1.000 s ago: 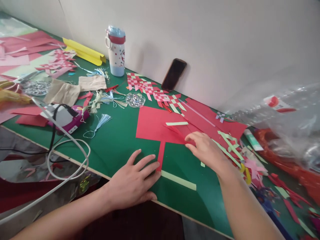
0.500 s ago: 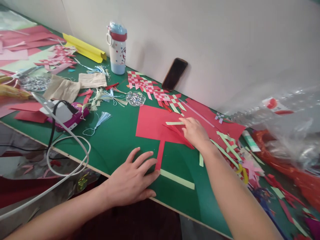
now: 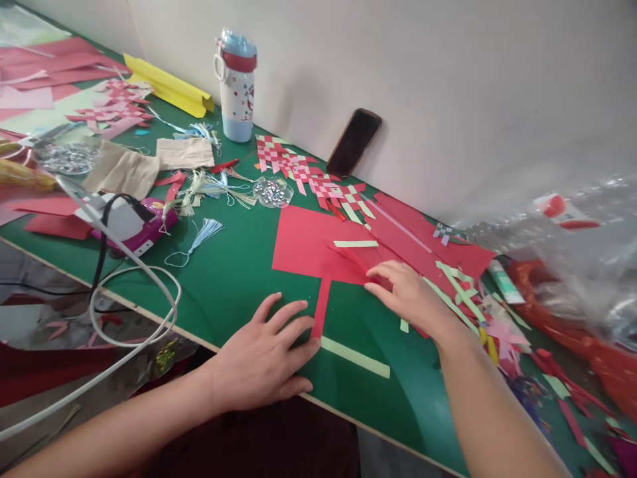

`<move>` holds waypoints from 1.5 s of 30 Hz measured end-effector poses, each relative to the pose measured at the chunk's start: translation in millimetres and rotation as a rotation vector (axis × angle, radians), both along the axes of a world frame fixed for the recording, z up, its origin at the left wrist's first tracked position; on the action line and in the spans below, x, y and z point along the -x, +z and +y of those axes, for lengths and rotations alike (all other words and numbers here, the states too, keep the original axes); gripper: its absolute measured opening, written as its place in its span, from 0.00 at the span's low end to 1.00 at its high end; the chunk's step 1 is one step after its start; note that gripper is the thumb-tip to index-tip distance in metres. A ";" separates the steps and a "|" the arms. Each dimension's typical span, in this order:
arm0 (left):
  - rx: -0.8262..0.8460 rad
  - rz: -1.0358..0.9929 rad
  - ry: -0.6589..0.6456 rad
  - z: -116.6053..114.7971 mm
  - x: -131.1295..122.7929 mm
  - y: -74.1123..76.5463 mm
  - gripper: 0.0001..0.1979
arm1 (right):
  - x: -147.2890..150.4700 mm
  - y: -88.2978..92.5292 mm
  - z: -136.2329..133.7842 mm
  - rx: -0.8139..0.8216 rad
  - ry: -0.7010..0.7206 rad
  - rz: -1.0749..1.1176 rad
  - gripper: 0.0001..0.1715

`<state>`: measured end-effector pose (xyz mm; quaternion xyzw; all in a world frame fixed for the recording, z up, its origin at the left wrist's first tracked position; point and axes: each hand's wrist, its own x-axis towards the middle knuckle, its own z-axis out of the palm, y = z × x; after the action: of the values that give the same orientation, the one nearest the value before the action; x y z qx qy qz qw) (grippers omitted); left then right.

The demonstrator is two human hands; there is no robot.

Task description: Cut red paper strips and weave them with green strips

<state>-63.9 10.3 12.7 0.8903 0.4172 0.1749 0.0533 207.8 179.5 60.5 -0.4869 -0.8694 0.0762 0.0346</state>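
Note:
My left hand (image 3: pixel 266 355) lies flat on the green table (image 3: pixel 233 279) near its front edge, fingers spread, fingertips touching the lower end of a narrow red paper strip (image 3: pixel 321 309). That strip hangs from a red paper sheet (image 3: pixel 306 242). My right hand (image 3: pixel 408 295) rests on the sheet's right corner, where red strips overlap, with its fingers bent and pressing on the paper. A pale green strip (image 3: pixel 355 244) lies across the red sheet, and another pale green strip (image 3: pixel 354 356) lies by my left fingertips.
Woven red-and-pink paper pieces (image 3: pixel 303 174), a dish of beads (image 3: pixel 271 192), a phone (image 3: pixel 353 141) leaning on the wall and a water bottle (image 3: pixel 237 86) stand behind. Tassels, cloth, a glue gun (image 3: pixel 132 222) with a white cable lie left. Plastic bags and paper scraps crowd the right.
My right hand reached up over the red sheet half a second ago and has drawn back to its right corner. My left hand has stayed put.

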 end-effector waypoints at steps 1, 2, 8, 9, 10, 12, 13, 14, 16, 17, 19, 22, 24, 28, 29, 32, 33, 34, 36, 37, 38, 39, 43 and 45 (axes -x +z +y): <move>0.002 0.001 0.002 0.0 0.0 0.2 0.25 | 0.0 0.2 -4.4 0.014 -0.015 0.003 0.10; 0.003 0.001 0.005 0.0 -0.1 0.5 0.25 | 0.5 0.8 -8.4 0.024 -0.031 0.008 0.09; 0.006 -0.001 0.001 -0.2 -0.6 1.5 0.25 | 0.3 10.9 -35.0 0.159 -0.303 0.262 0.18; 0.008 -0.002 0.003 -0.4 -0.6 1.4 0.25 | -1.4 11.0 -40.9 0.215 -0.362 0.356 0.20; 0.010 -0.004 0.006 -0.6 -0.5 1.2 0.25 | -3.3 10.0 -47.4 0.280 -0.401 0.452 0.22; 0.016 -0.006 0.008 -0.7 -0.5 0.9 0.25 | -6.1 5.4 -62.1 0.415 -0.416 0.628 0.25; 0.018 -0.007 0.008 -0.7 -0.6 1.0 0.25 | -6.3 2.3 -70.0 0.481 -0.417 0.703 0.27; 0.020 -0.008 0.008 -0.6 -0.7 1.1 0.25 | -5.4 -0.7 -78.2 0.535 -0.422 0.760 0.29; 0.025 -0.008 0.008 -0.3 -1.2 1.5 0.25 | -0.1 -5.7 -94.2 0.607 -0.440 0.795 0.33; 0.028 -0.008 0.007 -0.1 -1.4 1.7 0.25 | 3.8 -7.2 -101.6 0.629 -0.446 0.784 0.34; 0.033 -0.006 0.004 0.1 -1.7 1.8 0.25 | 11.8 -8.6 -113.9 0.656 -0.431 0.749 0.36; 0.032 -0.007 0.004 -0.2 -1.9 1.0 0.25 | 17.7 -8.3 -124.7 0.643 -0.410 0.714 0.37; 0.027 -0.007 0.008 -0.7 -1.8 0.4 0.25 | 15.1 -7.4 -126.6 0.574 -0.426 0.705 0.39; 0.011 -0.010 0.011 -1.7 -1.4 0.2 0.25 | 1.0 -2.9 -118.3 0.295 -0.508 0.733 0.40; 0.011 -0.011 0.011 -1.8 -1.3 0.4 0.24 | -2.0 -1.2 -113.7 0.239 -0.521 0.739 0.41; 0.017 -0.010 0.004 -1.7 -1.2 1.1 0.24 | -5.2 2.1 -93.5 0.186 -0.506 0.751 0.41; 0.017 -0.007 0.001 -1.6 -1.2 1.3 0.24 | -4.7 2.2 -84.8 0.187 -0.483 0.759 0.42; 0.014 -0.003 -0.002 -1.5 -1.3 1.4 0.25 | -3.7 1.5 -75.3 0.199 -0.449 0.757 0.42; 0.004 0.003 -0.002 -1.3 -1.5 1.3 0.25 | -2.5 -1.4 -54.7 0.214 -0.355 0.718 0.41; -0.003 0.004 -0.002 -1.2 -1.6 1.2 0.25 | -2.8 -3.5 -44.2 0.237 -0.301 0.651 0.39; -0.007 0.005 -0.002 -1.1 -1.6 0.9 0.25 | -4.2 -5.7 -33.9 0.224 -0.287 0.553 0.35; -0.010 0.004 -0.004 -1.0 -1.6 0.7 0.25 | -6.4 -8.0 -24.1 0.154 -0.317 0.434 0.30; 0.000 -0.008 -0.024 0.0 -0.9 -0.6 0.26 | -20.8 -17.1 6.1 -0.081 -0.485 0.130 0.17; 0.011 -0.011 -0.033 0.5 -0.7 -1.0 0.26 | -27.3 -21.6 14.6 -0.082 -0.513 0.081 0.15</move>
<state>-63.2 10.8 11.7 0.8958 0.4030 0.1765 0.0635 235.1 194.1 38.9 -0.6862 -0.7177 0.0492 0.1075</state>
